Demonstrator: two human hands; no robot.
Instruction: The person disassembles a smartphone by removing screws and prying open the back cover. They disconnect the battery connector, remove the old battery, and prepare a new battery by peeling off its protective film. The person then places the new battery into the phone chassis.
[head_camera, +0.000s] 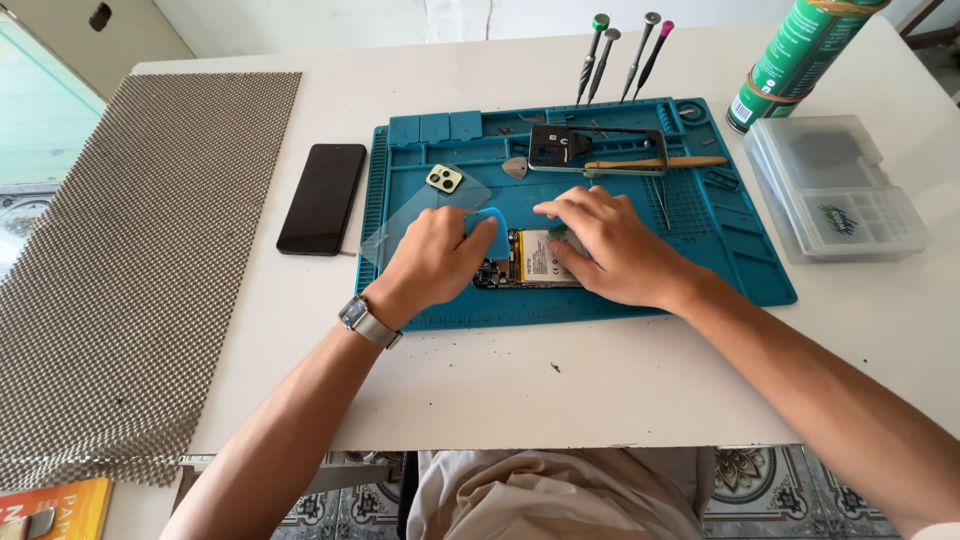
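Left hand (437, 258): forearm enters from lower left, watch (368, 321) at the wrist, knuckles up, fingers curled and pinching a blue pick (491, 232) whose flat edge meets the left end of the opened phone (528, 259). Right hand (610, 245): forearm enters from lower right, palm down, fingers spread flat and pressing on the phone's right half; it closes on nothing that can be seen, though something small and greenish at the fingertips may be held, too hidden to tell. Phone: lies face down near the middle of the blue mat (740, 240), battery and circuit board exposed, between the two hands and partly under both. Mat: rests on a white table (600, 380). On the mat, behind the left hand: clear back cover (400, 225) with camera block (444, 179), touching the hand's far side. Behind the right hand: metal frame (600, 150), wooden-handled tool (655, 162), grey triangular pick (515, 167). Mat's far edge: four screwdrivers (620, 55) standing upright. Left of the mat: black phone (322, 198), screen dark; further left, grey mesh mat (130, 260). Right of the mat: clear parts box (835, 185), green can (800, 55) behind it. Below the table edge: patterned tile floor (760, 480).
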